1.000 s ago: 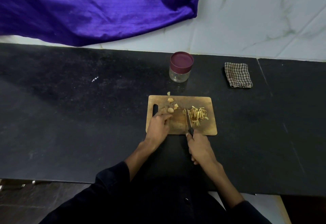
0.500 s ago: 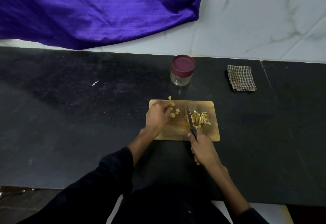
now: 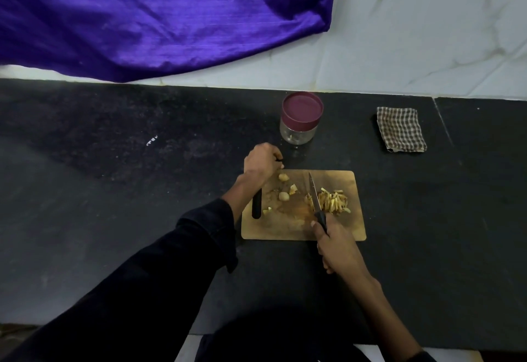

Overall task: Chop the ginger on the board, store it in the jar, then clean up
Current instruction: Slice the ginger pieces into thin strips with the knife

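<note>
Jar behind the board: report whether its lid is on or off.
On. The maroon lid caps the upright jar, which stands apart from the board.

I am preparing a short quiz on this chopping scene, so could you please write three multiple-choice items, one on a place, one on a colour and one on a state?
1. Where does the checked cloth lie?
A. on the cutting board
B. on the counter, to the right of the jar
C. under the jar

2. What colour is the jar lid?
A. maroon
B. green
C. white

3. What does the right hand hold?
A. the jar
B. nothing
C. the knife

Answers: 1 B, the cloth rests on the dark counter, apart from the jar. 2 A, the lid seen from above is maroon. 3 C, its fingers wrap the black handle of the knife, whose blade lies over the cutting board beside the chopped ginger.
</note>
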A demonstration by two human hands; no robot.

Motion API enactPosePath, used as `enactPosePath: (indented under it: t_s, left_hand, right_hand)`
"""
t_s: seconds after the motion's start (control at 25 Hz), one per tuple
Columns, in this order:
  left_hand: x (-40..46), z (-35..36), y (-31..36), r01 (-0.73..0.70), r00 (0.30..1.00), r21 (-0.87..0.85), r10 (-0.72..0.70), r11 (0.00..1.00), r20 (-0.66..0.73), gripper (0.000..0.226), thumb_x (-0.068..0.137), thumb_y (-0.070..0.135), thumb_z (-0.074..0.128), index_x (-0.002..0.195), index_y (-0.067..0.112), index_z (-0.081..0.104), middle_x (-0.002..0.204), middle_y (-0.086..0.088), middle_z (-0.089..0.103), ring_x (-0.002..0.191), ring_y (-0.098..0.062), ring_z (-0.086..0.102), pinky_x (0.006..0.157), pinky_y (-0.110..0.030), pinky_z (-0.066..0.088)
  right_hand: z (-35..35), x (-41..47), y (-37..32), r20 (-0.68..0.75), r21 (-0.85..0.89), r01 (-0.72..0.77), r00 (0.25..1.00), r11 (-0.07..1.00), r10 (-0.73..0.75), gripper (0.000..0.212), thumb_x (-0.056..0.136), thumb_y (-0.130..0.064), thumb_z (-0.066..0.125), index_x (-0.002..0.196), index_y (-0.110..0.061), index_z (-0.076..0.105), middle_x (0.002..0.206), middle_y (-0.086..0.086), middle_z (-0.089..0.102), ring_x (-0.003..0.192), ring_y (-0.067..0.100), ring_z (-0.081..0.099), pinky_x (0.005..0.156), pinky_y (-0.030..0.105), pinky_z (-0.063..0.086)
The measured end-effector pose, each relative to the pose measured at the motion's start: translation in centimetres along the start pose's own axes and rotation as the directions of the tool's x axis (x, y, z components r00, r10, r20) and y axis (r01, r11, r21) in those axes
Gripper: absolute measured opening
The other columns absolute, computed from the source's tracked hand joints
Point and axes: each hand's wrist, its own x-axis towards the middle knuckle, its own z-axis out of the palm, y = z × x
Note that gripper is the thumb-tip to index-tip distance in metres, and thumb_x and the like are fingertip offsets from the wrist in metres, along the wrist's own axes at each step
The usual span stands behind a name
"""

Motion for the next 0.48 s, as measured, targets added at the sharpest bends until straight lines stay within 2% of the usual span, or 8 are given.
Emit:
enactPosePath:
  t_s: [0.16, 0.32, 0.48]
  left_hand:
    - [0.0, 0.0, 0.1, 0.000, 1.000, -0.001, 0.000, 1.000, -0.004, 0.008, 0.085, 0.012, 0.069, 0.089, 0.019, 0.070, 0.081, 0.009, 0.065, 0.087, -0.010, 0.064, 0.081, -0.033, 0.055]
    - [-0.5, -0.5, 0.2, -0.040, 0.999, -0.005, 0.040, 0.999, -0.007, 0.008, 0.088, 0.013, 0.065, 0.091, 0.019, 0.068, 0.081, 0.010, 0.063, 0.085, -0.009, 0.064, 0.074, -0.028, 0.053]
    - [-1.6, -1.2, -0.2, -0.060, 0.989, -0.208, 0.030, 0.976, -0.144, 0.011, 0.086, 0.011, 0.068, 0.095, 0.017, 0.069, 0.088, 0.005, 0.068, 0.085, -0.007, 0.064, 0.076, -0.025, 0.054]
  right_hand:
    - [0.1, 0.2, 0.1, 0.018, 0.005, -0.013, 1.000, 1.000, 0.013, 0.020, 0.105, -0.033, 0.041, 0.120, -0.019, 0.045, 0.082, 0.008, 0.060, 0.049, 0.015, 0.057, 0.043, 0.027, 0.049]
    - [-0.1, 0.0, 0.2, 0.017, 0.005, 0.003, 1.000, 1.000, -0.003, 0.023, 0.105, -0.033, 0.041, 0.123, -0.020, 0.044, 0.081, 0.010, 0.062, 0.048, 0.017, 0.058, 0.045, 0.033, 0.054]
    - [-0.1, -0.2, 0.3, 0.001, -0.011, 0.019, 1.000, 1.000, -0.019, 0.022, 0.105, -0.031, 0.041, 0.121, -0.017, 0.045, 0.077, 0.010, 0.063, 0.047, 0.018, 0.057, 0.046, 0.038, 0.055]
